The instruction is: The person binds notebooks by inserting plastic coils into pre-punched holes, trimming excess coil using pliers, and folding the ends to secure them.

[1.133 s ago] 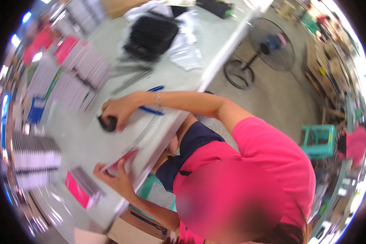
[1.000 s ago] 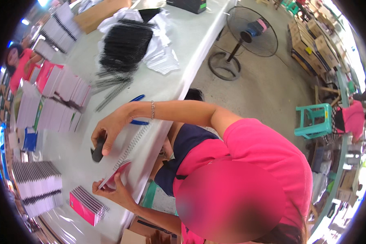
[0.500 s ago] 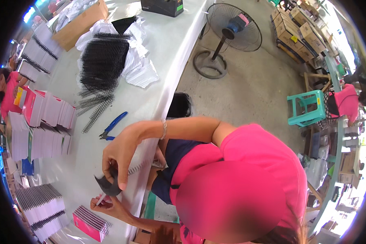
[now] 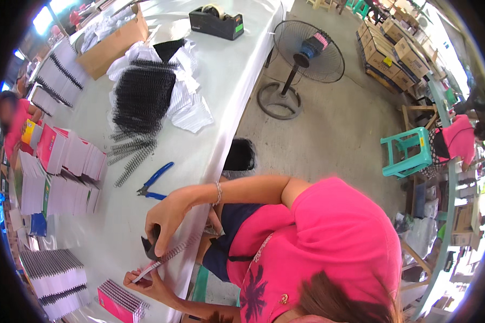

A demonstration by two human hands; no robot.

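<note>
Gripping a pink notebook (image 4: 145, 272) at the desk's (image 4: 226, 81) seven-o'clock edge, left hand (image 4: 145, 282) steadies it; right hand (image 4: 164, 220) clasps a dark tool (image 4: 148, 247), coil (image 4: 172, 253) partly threaded; stacks remain unbound.

A long white table (image 4: 237, 70) runs beside a bare concrete floor (image 4: 334, 129), where a standing fan (image 4: 307, 59) and teal plastic stool (image 4: 407, 153) sit in daylight.

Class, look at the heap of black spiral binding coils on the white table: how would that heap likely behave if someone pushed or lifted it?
The black binding coils are thin open wire, so probably light. Piled crosswise, they would likely snag and lift in a clump. Loose coils beside the heap lie scattered, so single ones may roll across the smooth table.
</note>
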